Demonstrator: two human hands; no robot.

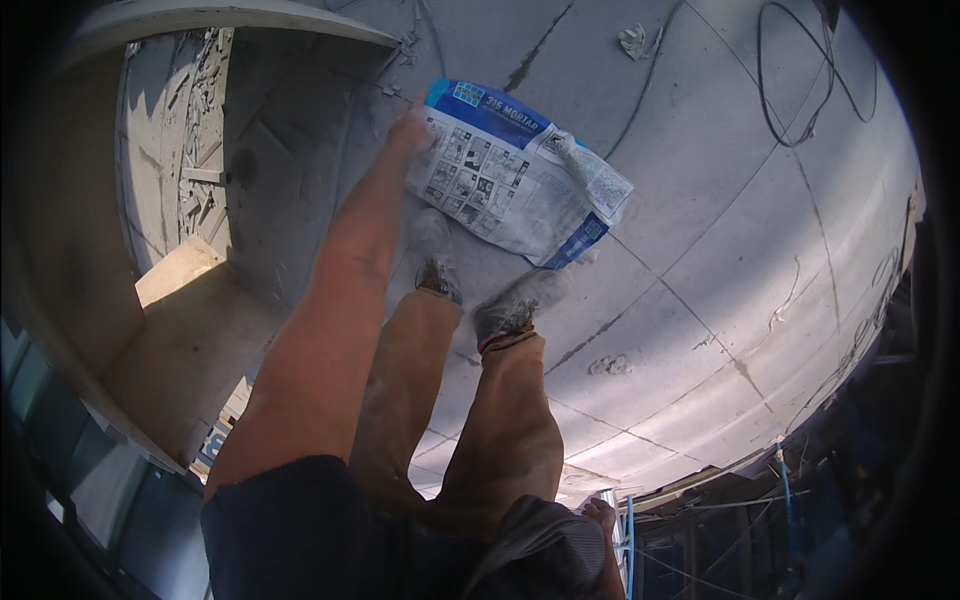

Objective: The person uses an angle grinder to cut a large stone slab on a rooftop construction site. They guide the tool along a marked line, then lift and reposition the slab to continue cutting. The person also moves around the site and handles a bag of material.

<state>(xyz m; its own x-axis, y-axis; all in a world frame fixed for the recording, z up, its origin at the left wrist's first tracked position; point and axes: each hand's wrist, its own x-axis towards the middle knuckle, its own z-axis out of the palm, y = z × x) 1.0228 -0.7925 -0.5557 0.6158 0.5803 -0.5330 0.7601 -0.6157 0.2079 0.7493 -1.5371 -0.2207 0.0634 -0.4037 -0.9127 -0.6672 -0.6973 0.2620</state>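
Observation:
A white and blue paper mortar bag point(490, 180) lies tilted on the floor just beyond my shoes, its right end crumpled and folded. My left arm reaches far forward, and my left hand point(408, 138) is closed on the bag's left end, near the blue corner. The fingertips are partly lost against the bag. My right hand point(600, 515) hangs low by my right side, near the bottom of the view, beside a silver and light-blue rail point(628, 545). Its fingers are too small and dark to tell whether they hold anything.
My dusty shoes point(520, 302) stand right against the bag's near edge. Grey floor slabs point(700, 220) with dark joints spread right, with a loose black cable point(790, 140) and a crumpled scrap point(632, 42). On the left rises a panel-sided box point(75, 200) with debris beside it.

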